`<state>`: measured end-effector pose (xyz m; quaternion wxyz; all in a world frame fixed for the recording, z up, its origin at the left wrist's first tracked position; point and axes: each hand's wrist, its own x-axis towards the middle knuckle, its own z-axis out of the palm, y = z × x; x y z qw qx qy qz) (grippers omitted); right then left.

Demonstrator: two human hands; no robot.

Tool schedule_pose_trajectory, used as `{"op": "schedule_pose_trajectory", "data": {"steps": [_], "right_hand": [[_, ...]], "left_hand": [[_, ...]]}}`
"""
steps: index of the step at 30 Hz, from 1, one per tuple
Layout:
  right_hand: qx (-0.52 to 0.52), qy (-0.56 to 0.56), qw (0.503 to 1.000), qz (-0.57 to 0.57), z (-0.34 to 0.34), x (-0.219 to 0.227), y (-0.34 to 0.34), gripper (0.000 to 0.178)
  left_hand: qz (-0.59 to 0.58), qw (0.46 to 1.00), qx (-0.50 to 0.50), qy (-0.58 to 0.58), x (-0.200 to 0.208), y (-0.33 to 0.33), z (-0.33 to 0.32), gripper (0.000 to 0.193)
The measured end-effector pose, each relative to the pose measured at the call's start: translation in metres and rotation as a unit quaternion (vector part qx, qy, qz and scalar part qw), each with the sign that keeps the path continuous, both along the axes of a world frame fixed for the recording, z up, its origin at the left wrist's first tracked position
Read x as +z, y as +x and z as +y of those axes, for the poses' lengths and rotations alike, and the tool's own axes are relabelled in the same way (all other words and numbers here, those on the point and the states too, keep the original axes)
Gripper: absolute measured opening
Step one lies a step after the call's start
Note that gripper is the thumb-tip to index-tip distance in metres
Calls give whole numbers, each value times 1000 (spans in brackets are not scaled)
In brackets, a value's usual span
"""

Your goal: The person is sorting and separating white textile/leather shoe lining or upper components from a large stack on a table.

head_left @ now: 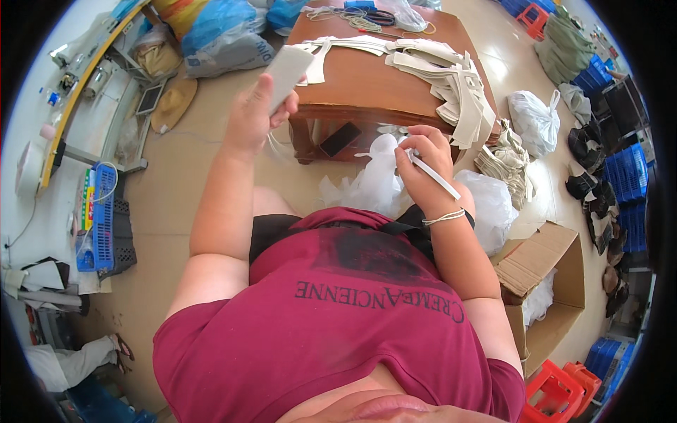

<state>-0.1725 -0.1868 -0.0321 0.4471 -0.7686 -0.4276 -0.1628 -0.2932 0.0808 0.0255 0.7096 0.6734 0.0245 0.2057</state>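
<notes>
My left hand (pixel 255 116) is raised beside the near left corner of the brown wooden table (pixel 338 77). Its fingers and thumb are closed round a flat, pale grey-white piece (pixel 293 70), whose material I cannot make out. My right hand (pixel 427 158) is in front of the table's near edge, fingers bent round a narrow white strip (pixel 438 179) that points down toward my wrist. On the tabletop lie cut off-white strap-like pieces (pixel 451 81), several of them overlapping and hanging over the right edge.
A crumpled white plastic bag (pixel 381 169) hangs before the table, near a dark flat rectangular object (pixel 340 139). Cords (pixel 345 14) lie at the table's far end. An open cardboard box (pixel 543 275), a tied white bag (pixel 534 121) and shoes (pixel 591 183) stand right; a blue basket (pixel 103 218) stands left.
</notes>
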Motion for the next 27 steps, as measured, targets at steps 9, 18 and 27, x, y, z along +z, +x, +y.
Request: {"op": "schedule_pose_trajectory", "data": {"steps": [9,18,27], "right_hand": [[211,17,976,-57,4,34,-18,18],[161,30,985,-55,-1,36,-23,19],[250,-4,965,76,-7,35,-23,18]], "left_hand": [[74,988,-62,117,-33,4,-59,37],[21,991,-82,99,-45,0,-88,26],[84,964,-177,180,-41,3,-83,27]]}}
